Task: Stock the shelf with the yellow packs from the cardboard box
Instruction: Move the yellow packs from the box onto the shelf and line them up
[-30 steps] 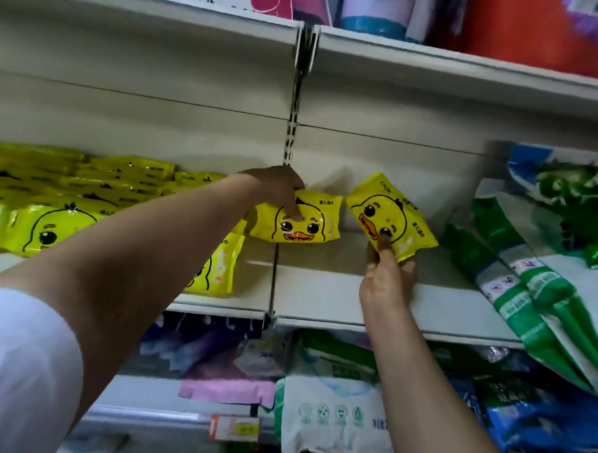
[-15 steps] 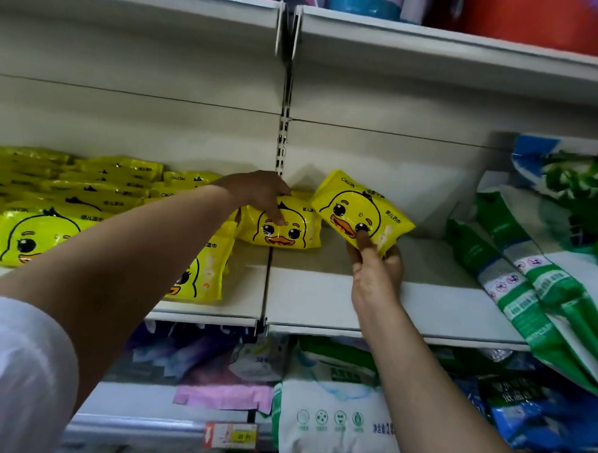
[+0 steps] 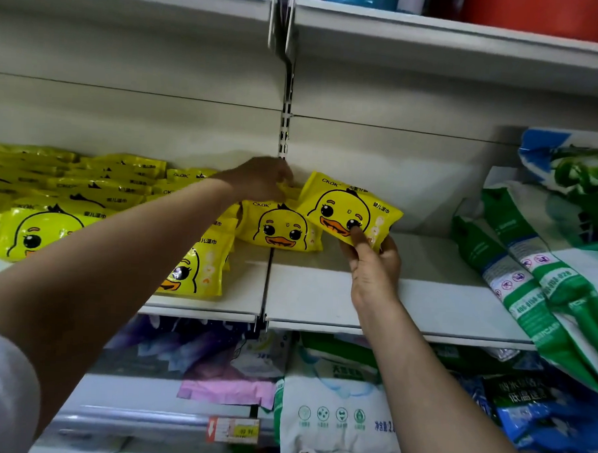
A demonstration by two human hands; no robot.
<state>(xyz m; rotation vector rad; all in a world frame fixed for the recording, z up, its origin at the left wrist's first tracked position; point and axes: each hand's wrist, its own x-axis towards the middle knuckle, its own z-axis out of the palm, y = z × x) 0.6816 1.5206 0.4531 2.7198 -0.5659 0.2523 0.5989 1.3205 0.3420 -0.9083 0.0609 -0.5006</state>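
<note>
Head view: on the far left I see a pile of yellow packs [image 3: 69,195] lying on the white shelf [image 3: 321,306]. Each one has a cartoon duck face and the word "CKOK" on top, with some Chinese writing I cannot read. The left hand [image 3: 262,182] reaches over them to the back of the shelf. Its fingers curl on the top edge of a yellow pack [image 3: 280,229] that sits on the shelf, pinching it. Just to the right, the right hand [image 3: 374,264] holds another duck pack [image 3: 346,208] tilted above the shelf. The thumb presses on the front and the fingers are behind, so this grip pinches the pack. Far right, green and white bags [image 3: 528,270] lean on the shelf. Down low there is a small price tag [image 3: 234,429], too blurry to read.
</note>
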